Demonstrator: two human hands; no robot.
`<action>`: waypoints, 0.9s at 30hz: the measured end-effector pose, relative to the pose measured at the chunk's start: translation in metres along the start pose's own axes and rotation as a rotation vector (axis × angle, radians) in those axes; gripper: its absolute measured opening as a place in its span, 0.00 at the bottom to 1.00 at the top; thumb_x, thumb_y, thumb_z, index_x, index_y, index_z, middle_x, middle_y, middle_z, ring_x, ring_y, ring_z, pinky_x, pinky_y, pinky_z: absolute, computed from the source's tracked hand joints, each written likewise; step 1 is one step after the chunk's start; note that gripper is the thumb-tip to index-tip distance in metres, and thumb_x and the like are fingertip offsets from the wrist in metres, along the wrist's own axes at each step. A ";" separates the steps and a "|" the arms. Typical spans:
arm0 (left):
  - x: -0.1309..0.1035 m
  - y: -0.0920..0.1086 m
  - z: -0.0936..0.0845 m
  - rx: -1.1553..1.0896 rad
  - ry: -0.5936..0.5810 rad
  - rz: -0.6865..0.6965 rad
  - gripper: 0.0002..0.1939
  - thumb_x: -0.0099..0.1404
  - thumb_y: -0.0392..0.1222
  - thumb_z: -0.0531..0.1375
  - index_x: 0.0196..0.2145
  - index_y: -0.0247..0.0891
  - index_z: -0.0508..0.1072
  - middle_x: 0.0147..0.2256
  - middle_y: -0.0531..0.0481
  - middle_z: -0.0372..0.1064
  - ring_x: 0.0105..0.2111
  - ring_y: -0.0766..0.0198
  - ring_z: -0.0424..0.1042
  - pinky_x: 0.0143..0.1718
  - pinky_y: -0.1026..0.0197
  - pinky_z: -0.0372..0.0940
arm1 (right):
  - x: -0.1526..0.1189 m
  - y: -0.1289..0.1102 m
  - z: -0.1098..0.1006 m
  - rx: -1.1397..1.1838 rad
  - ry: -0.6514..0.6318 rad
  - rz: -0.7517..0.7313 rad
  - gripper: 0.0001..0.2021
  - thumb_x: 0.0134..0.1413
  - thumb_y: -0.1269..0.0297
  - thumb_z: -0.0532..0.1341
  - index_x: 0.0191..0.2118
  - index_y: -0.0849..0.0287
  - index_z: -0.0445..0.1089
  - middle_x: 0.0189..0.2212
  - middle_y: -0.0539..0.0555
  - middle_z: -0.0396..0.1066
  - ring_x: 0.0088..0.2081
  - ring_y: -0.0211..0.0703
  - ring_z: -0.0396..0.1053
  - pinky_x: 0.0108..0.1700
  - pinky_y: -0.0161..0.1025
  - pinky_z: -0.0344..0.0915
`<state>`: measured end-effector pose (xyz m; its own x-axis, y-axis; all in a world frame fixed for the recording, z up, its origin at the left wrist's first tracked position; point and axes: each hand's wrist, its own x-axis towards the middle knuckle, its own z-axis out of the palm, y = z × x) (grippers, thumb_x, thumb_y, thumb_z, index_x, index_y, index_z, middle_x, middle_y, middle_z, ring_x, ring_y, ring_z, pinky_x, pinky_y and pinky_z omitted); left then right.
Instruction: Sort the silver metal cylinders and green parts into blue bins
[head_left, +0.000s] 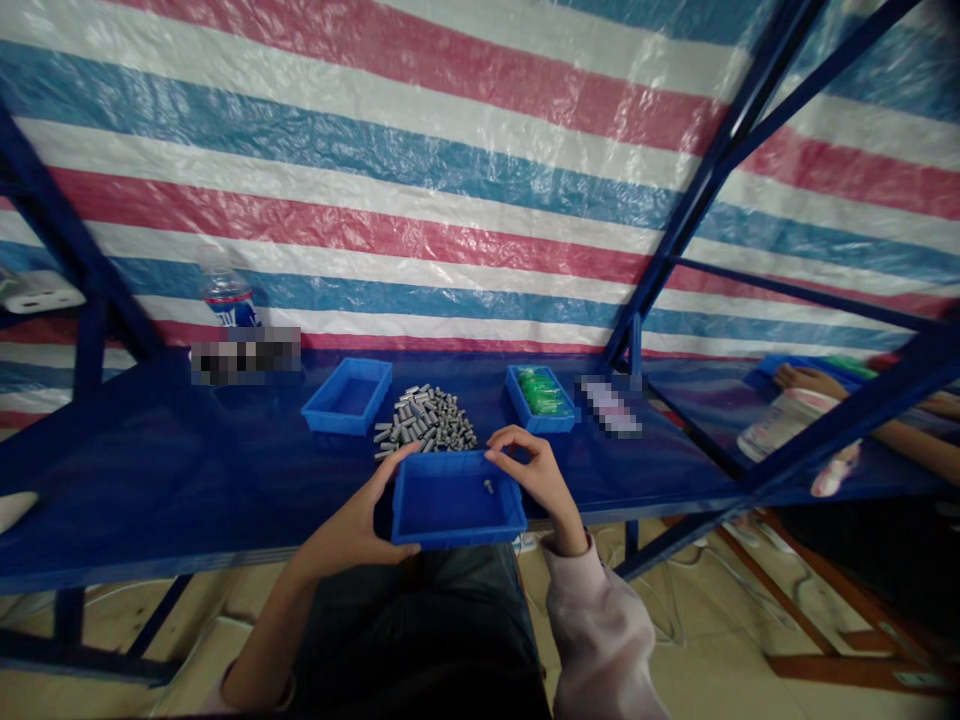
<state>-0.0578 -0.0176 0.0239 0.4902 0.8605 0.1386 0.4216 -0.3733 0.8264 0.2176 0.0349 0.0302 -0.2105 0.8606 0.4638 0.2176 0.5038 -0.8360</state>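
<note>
From my remote seat, I see the L hand (pixel 358 525) gripping the L end of a blue plastic parts bin (pixel 442 502), fingers at the far corner, thumb along the near edge. The bin sits btwn both hands at the table's near edge, partly over the lap; can't tell if it rests on the blue table (pixel 187 480). The R hand (pixel 541 470) is at the bin's far R corner, thumb & index drawn narrow by the rim; can't tell if they pinch the rim or a small pc. Inside, just below the R fingertips, I spot one small metal screw (pixel 489 487).

Just beyond the L fingertips, btwn the hands, is a loose pile: longer metal cylinders (pixel 409 422) on the L side, shorter metal pcs (pixel 454 418) on the R. A second blue bin (pixel 349 392) is past the L hand, beside the pile. Beyond the R hand, a third blue bin (pixel 520 402) holds green packets (pixel 541 392), w/ a pixelated item (pixel 611 405) to its R. Well R of the R hand, I get a co-worker's hand (pixel 810 382) near a whitish tub (pixel 784 428).
</note>
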 end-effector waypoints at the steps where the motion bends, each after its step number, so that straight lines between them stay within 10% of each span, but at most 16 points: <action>1: 0.000 0.000 0.000 -0.005 0.000 0.001 0.53 0.53 0.45 0.68 0.66 0.46 0.38 0.66 0.41 0.42 0.64 0.46 0.48 0.63 0.42 0.47 | 0.000 0.000 0.000 0.000 0.000 0.006 0.09 0.51 0.58 0.66 0.29 0.58 0.72 0.32 0.53 0.73 0.36 0.42 0.70 0.37 0.37 0.63; 27: 0.000 0.002 0.000 -0.033 0.030 -0.013 0.53 0.53 0.46 0.67 0.66 0.43 0.38 0.66 0.40 0.41 0.64 0.45 0.47 0.64 0.43 0.45 | 0.010 0.014 0.001 0.000 0.013 0.142 0.14 0.56 0.55 0.60 0.44 0.56 0.74 0.38 0.53 0.75 0.33 0.41 0.69 0.37 0.38 0.65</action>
<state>-0.0564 -0.0183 0.0256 0.4614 0.8754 0.1439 0.4020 -0.3509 0.8457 0.2178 0.0504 0.0230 -0.1651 0.9240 0.3449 0.2439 0.3771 -0.8935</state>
